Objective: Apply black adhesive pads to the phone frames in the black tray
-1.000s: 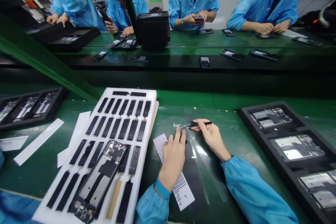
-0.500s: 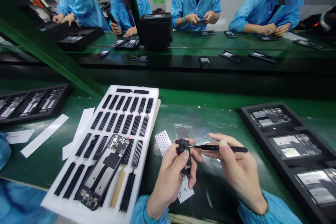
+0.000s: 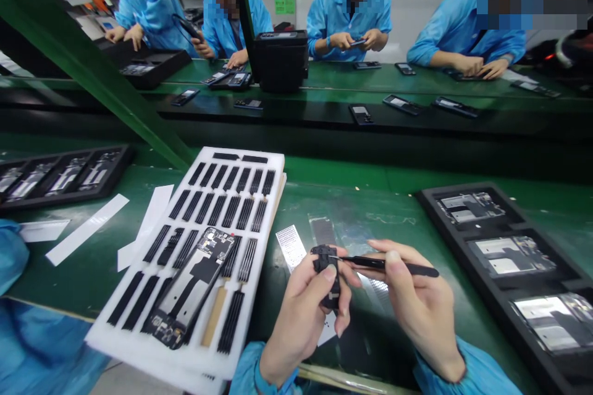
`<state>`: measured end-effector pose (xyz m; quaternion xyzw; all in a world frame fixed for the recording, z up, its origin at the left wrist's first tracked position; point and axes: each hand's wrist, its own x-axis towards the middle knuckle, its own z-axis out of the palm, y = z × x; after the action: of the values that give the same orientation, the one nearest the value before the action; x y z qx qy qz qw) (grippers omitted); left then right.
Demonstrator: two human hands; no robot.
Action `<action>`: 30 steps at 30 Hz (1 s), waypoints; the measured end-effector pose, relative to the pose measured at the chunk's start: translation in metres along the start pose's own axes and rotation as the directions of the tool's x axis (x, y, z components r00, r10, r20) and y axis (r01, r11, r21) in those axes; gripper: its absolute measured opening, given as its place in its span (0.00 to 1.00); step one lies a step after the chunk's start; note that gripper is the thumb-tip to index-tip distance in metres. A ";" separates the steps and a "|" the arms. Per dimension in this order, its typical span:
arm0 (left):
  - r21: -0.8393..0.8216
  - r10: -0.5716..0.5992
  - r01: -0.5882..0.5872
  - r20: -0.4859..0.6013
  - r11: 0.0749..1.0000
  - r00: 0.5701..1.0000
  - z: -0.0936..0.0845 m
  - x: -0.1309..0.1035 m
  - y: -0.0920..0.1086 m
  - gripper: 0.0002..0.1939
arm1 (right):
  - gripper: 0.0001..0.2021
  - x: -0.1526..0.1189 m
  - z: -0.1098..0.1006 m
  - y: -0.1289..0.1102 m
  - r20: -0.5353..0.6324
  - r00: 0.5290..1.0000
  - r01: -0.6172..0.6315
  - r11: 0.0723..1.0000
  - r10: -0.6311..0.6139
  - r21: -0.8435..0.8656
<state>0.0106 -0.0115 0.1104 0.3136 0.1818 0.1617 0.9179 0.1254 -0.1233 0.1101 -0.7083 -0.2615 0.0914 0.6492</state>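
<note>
My left hand (image 3: 303, 305) is closed on a small black plastic phone part (image 3: 325, 259), held upright above the bench. My right hand (image 3: 419, 302) pinches black tweezers (image 3: 393, 266), whose tips touch or nearly touch the upper part of the black piece. Whether the tips grip anything is too small to tell. Beneath my hands lie a white sheet with black dots (image 3: 291, 245) and clear plastic film (image 3: 353, 231). To the left, an opened phone with its circuit board showing (image 3: 197, 284) rests tilted on a white foam tray (image 3: 274, 200) of black parts.
A black tray (image 3: 440, 222) with several opened phones stands at right, another black tray (image 3: 111, 182) at far left. White strips (image 3: 88, 228) lie beside the foam tray. Across the bench, co-workers in blue handle phones. A green post (image 3: 115, 92) slants at left; a blue sleeve (image 3: 12, 256) shows at the left edge.
The view has shifted slightly, so the foam tray and the far bench sit a little differently. Both hands keep their hold, with the tweezers still at the black part.
</note>
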 end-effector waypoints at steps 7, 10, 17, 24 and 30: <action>0.047 0.002 0.002 -0.098 0.999 0.995 0.003 -0.004 -0.002 0.14 | 0.12 -0.004 -0.004 -0.001 0.074 0.985 0.163 0.976 -0.153 -0.148; 0.077 0.020 -0.009 -0.146 0.997 0.989 0.002 -0.007 -0.007 0.13 | 0.10 -0.014 -0.007 0.007 0.118 0.976 0.201 0.966 -0.183 -0.161; 0.684 0.436 -0.069 -0.381 0.726 0.816 -0.039 -0.019 -0.029 0.14 | 0.12 0.005 0.004 0.033 -0.027 0.999 -0.044 0.998 0.045 0.045; 0.921 0.488 0.027 0.181 -0.388 0.854 -0.096 -0.046 -0.048 0.26 | 0.19 0.018 0.017 0.067 0.426 0.890 -0.160 0.986 0.165 -0.048; 0.701 0.099 -0.126 0.271 -0.702 0.958 -0.091 -0.083 -0.050 0.35 | 0.14 -0.039 -0.024 0.083 0.494 0.863 -0.052 0.992 0.103 -0.118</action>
<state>-0.0930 -0.0361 0.0315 0.9848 0.1650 0.0280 0.0467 0.1246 -0.1645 0.0249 -0.7023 -0.3959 0.2841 0.5190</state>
